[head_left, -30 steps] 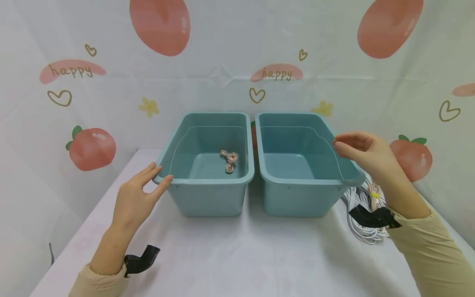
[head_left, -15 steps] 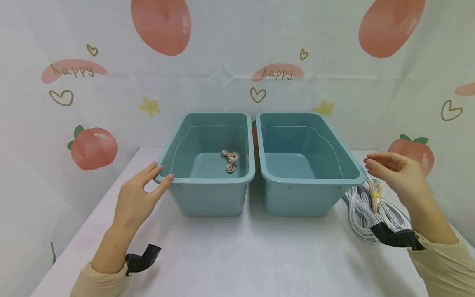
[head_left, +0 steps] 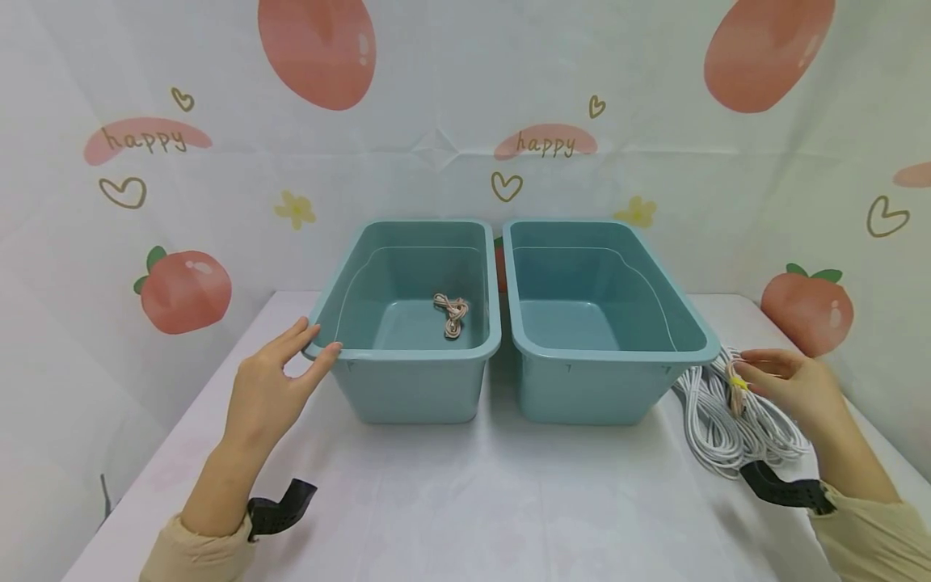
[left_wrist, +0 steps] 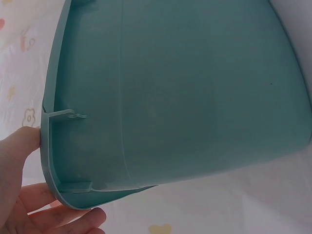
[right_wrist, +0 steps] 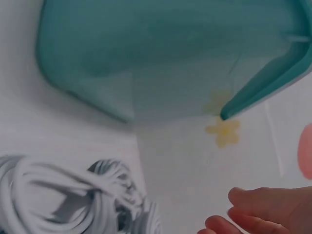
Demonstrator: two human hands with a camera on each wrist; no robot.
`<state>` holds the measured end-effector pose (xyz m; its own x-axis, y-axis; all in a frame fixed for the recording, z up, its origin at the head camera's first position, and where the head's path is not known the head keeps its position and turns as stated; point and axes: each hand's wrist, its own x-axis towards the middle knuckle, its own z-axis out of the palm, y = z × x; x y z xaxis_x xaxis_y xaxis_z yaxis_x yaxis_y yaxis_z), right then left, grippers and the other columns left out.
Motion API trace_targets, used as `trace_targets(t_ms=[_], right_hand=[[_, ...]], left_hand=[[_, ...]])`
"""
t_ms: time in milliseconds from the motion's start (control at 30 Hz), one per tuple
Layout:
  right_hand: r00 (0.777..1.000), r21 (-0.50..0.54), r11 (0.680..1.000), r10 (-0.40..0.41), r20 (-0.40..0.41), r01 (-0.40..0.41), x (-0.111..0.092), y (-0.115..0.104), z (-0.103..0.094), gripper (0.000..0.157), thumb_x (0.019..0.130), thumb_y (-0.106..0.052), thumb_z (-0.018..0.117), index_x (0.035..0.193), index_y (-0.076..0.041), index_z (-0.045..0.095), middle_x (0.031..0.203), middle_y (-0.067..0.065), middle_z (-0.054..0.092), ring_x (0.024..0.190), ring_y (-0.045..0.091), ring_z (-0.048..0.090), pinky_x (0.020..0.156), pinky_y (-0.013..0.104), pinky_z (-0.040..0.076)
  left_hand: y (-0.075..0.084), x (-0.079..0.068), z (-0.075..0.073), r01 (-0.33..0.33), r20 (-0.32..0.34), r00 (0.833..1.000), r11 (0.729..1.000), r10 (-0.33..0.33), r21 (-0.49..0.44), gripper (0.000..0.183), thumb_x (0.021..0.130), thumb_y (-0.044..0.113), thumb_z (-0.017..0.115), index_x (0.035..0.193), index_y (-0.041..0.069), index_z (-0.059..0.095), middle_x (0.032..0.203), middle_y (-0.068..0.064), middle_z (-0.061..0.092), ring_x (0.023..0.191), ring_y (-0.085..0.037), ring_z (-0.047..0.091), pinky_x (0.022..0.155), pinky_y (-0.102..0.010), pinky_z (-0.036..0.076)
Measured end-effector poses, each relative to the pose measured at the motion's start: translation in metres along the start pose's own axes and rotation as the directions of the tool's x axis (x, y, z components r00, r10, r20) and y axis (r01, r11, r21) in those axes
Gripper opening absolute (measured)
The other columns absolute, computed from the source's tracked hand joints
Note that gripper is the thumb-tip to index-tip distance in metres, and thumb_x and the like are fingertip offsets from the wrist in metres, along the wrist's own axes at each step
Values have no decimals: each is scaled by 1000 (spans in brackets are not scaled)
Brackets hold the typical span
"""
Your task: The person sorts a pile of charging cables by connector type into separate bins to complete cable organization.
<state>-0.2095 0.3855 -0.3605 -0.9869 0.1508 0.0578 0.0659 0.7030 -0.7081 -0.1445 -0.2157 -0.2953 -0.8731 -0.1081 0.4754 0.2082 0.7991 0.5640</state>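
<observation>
My left hand (head_left: 271, 392) rests at the near left corner of the left blue-green plastic tub (head_left: 407, 354), thumb on its front rim and fingertips on the side rim. In the left wrist view, the thumb and fingers (left_wrist: 92, 219) lie spread about that rim corner. Inside the tub sits a small tied bundle of pinkish cable (head_left: 453, 315). My right hand (head_left: 800, 392) is over a pile of coiled grey-white cable (head_left: 716, 432) at the right. Its fingertips are right by a small pinkish cable bundle with a yellow tie (head_left: 738, 381). The right wrist view shows nothing between the fingers.
A second blue-green tub (head_left: 611, 356) stands beside the first, between it and the cable pile, with nothing seen inside. Both stand on a white-covered table (head_left: 509, 501). A white backdrop (head_left: 436, 89) printed with fruit and hearts hangs behind.
My right hand has moved from over the right tub's rim out to the right, then down to the cable pile. The left hand has stayed at its corner.
</observation>
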Motion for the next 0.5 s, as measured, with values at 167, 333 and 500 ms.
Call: trace_targets(t_ms=[167,333,500], right_hand=[[996,-83,993,83,10,-82,-11,-8,3,58,85,-47,62,120,0,55,91,5,70,66,-2,62,59,24,52],[990,-131,982,141,24,-137,-16,-10,7,67,87,-45,60,125,9,48,118,37,54,69,9,63,59,28,51],[989,-145,980,141,32,-135,-20,-16,8,63,88,-36,63,124,13,46,115,38,54,79,22,62,56,16,44]], left_hand=[[0,0,0,5,3,1000,1000,-5,1,52,88,38,62,125,2,59,135,-19,52,126,-41,47,97,-58,42],[-1,0,1,-3,-8,1000,1000,3,-1,51,88,37,63,125,2,59,134,-19,53,126,-41,48,97,-58,42],[-1,0,1,-5,-13,1000,1000,5,0,50,88,36,63,125,2,59,134,-19,53,126,-41,48,97,-58,42]])
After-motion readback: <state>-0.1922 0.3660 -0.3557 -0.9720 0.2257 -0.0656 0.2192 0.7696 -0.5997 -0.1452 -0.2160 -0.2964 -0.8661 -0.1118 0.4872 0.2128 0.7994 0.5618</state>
